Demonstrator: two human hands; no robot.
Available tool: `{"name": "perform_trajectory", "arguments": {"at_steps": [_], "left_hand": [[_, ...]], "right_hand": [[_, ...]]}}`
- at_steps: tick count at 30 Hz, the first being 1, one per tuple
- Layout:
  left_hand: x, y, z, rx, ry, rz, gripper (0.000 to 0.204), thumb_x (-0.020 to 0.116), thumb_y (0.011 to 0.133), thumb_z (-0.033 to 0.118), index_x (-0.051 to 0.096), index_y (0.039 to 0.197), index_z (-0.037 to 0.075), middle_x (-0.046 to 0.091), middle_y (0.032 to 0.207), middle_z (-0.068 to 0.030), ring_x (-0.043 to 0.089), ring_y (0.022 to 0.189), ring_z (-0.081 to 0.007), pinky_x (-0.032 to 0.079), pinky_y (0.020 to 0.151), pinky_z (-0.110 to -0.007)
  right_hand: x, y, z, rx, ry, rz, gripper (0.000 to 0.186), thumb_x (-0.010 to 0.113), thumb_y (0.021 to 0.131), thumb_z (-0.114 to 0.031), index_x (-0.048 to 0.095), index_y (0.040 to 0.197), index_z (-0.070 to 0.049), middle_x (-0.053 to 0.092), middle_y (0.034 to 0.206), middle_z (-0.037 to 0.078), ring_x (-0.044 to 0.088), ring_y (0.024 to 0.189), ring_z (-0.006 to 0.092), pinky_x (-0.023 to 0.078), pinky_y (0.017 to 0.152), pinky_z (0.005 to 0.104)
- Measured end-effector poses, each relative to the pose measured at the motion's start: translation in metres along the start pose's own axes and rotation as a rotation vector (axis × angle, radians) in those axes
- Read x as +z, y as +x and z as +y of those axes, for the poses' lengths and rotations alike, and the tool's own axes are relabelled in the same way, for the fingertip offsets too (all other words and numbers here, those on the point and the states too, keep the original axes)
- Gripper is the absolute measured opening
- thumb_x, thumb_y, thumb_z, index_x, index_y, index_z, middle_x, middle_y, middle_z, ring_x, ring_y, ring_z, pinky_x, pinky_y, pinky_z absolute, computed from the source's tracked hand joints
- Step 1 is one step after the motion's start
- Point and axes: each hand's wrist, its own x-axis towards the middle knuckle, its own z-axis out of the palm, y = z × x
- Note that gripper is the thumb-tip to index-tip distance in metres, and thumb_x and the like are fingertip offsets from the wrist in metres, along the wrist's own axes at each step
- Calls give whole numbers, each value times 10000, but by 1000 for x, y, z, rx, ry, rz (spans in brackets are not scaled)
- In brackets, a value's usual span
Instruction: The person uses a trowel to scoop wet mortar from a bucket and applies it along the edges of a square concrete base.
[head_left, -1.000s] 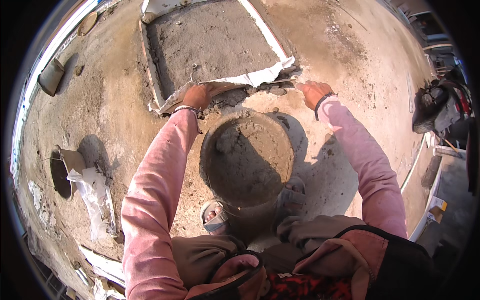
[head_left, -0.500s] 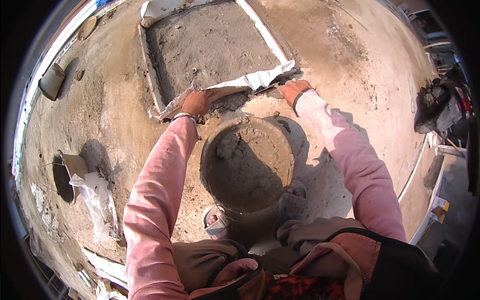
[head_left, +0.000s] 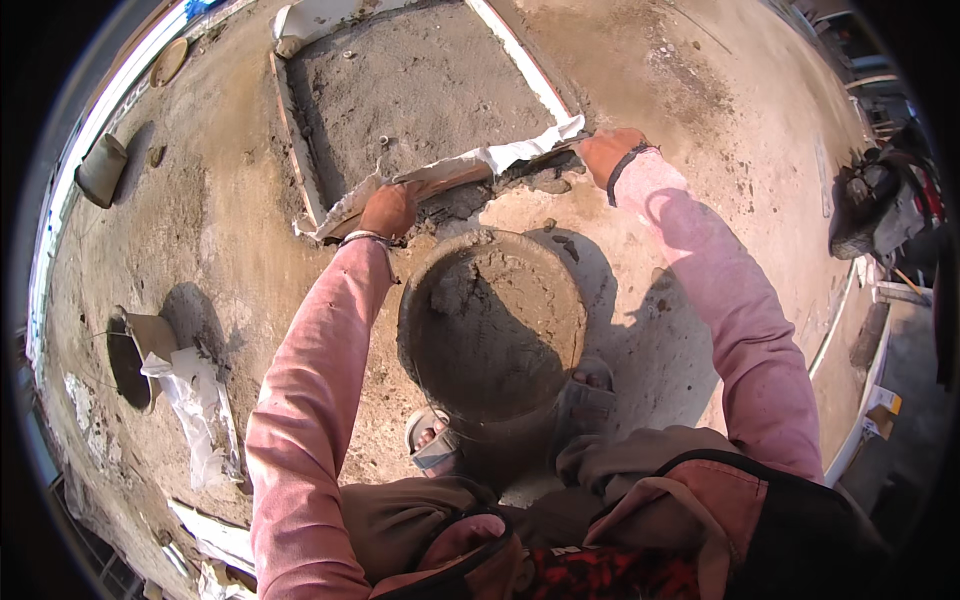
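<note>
A square wooden mould frame (head_left: 292,140) filled with grey wet concrete (head_left: 430,85) lies on the ground ahead. White sheeting (head_left: 505,153) folds over its near side. My left hand (head_left: 388,210) is closed on the near board (head_left: 450,180) and the sheeting at its left part. Off the frame's near right corner, my right hand (head_left: 612,155) is closed in a fist; what it grips is mostly hidden, though a dark edge shows beside it. A round bucket of wet mortar (head_left: 490,320) stands between the frame and my feet.
Mortar crumbs (head_left: 548,182) lie along the near board. To the left are a tipped bucket (head_left: 140,350) with torn white plastic (head_left: 195,410), and a second bucket (head_left: 102,170) farther off. A dark bag-like heap (head_left: 880,205) sits at the far right.
My right hand has moved up and to the right, to the frame's near right corner. The sheeting there sits closer against the board. My left hand stays nearly in place.
</note>
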Motion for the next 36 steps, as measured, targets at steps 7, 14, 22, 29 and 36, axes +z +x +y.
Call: {"name": "perform_trajectory", "arguments": {"at_steps": [7,14,22,29,36], "left_hand": [[-8,2,4,43,104,-82,390,401,925,261,627,946,-56,642,903,-271,626,877,-404,493,815,-461],[-15,-1,10,11,60,-111,333,426,861,140,635,1108,65,652,929,-244,631,895,-383,497,823,-455],[-17,-2,12,13,90,-125,447,449,835,121,555,1266,178,654,971,-229,635,906,-376,502,825,-448],[-9,3,18,8,33,-113,360,459,821,98,591,1150,34,654,949,-243,634,914,-378,498,827,-440],[-2,-23,8,60,-180,-28,382,506,914,301,604,1051,-41,636,1036,-242,628,959,-329,485,835,-390]], "right_hand": [[41,8,-23,-7,70,-85,240,530,854,-104,623,1075,-93,651,1037,149,643,963,304,523,806,416],[103,-110,44,60,488,115,504,619,826,-235,489,1311,-205,585,1161,91,562,1086,279,468,897,397],[169,-85,55,176,343,289,493,610,839,-229,489,1316,-250,580,1160,95,567,1075,276,473,891,390],[84,-34,59,136,29,7,367,536,853,-144,556,1219,-154,606,1097,152,610,1001,302,502,826,408],[20,-93,46,156,202,140,322,568,811,-118,591,1132,-92,625,1015,184,611,941,351,495,805,426]]}}
